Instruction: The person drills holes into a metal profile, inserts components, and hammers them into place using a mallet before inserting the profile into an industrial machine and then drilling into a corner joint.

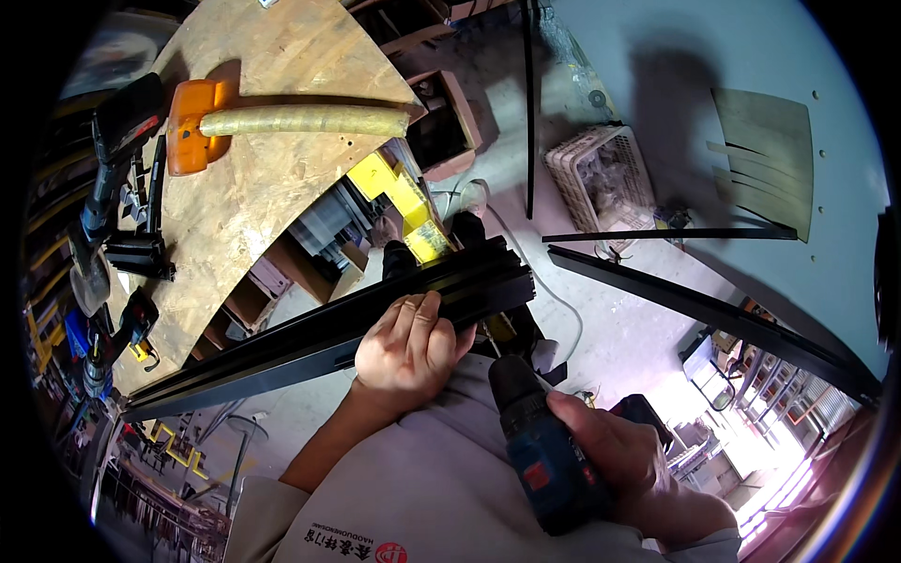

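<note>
A long black metal profile (253, 364) runs from the plywood bench at the left to a grooved end in front of my body. My left hand (411, 349) is closed on it near that end, fingers curled over the near side. In my right hand (624, 455) is a dark blue cordless drill (544, 441), its chuck pointing up toward the profile's end. A thin bit shows ahead of the chuck; whether its tip touches the profile I cannot tell. My palm and the drill's body hide most of the handle.
An orange-headed mallet (192, 127) lies on the plywood bench (291, 56); power tools (99, 188) and short black profile pieces (139, 251) sit at its left. A white plastic crate (601, 178) stands on the floor. More black profiles (713, 305) lean beside a pale blue-grey surface (676, 94) at the right.
</note>
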Tool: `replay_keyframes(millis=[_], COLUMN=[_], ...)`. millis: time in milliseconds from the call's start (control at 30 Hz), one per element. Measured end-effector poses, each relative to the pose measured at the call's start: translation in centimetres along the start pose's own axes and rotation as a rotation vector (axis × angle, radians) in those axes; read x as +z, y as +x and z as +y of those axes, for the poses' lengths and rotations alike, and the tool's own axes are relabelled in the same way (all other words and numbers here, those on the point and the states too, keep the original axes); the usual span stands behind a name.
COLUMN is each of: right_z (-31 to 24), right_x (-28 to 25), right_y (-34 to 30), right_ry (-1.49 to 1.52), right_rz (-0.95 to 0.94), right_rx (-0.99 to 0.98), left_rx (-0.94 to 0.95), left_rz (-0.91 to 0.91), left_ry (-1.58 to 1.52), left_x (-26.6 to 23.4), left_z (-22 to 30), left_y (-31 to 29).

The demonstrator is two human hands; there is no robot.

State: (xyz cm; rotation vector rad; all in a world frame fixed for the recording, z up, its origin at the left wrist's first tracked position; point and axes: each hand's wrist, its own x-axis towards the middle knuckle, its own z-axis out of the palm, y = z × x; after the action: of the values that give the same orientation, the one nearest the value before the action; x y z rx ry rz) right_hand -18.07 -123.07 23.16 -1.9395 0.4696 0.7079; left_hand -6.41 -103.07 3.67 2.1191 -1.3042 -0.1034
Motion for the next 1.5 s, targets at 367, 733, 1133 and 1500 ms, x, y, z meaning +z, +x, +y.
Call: replay_keyframes(millis=[367, 733, 1133, 1500], right_z=[-1.2, -2.8, -3.5, -4.3], right_x=[-1.4, -0.7, -1.9, -1.4], right_y=[1.4, 1.6, 2.5, 3.0], right_ry=[-0.087, -0.180, -0.239, -0.355], right_rz=[-0.104, 0.065, -0.019, 0.061], right_rx=[-0.001, 0.010, 0.005, 0.019], left_rx=[-0.033, -0.020, -0.009, -0.024], left_rz=[-0.094, -0.093, -0.078, -0.116], left_ry=[0.013, 0.021, -0.001, -0.013], left_x=[-0.5, -0.5, -0.5, -0.7], left_z=[0.1, 0.1, 0.0, 0.0], left_y=[0.4, 0.2, 0.4, 0.4])
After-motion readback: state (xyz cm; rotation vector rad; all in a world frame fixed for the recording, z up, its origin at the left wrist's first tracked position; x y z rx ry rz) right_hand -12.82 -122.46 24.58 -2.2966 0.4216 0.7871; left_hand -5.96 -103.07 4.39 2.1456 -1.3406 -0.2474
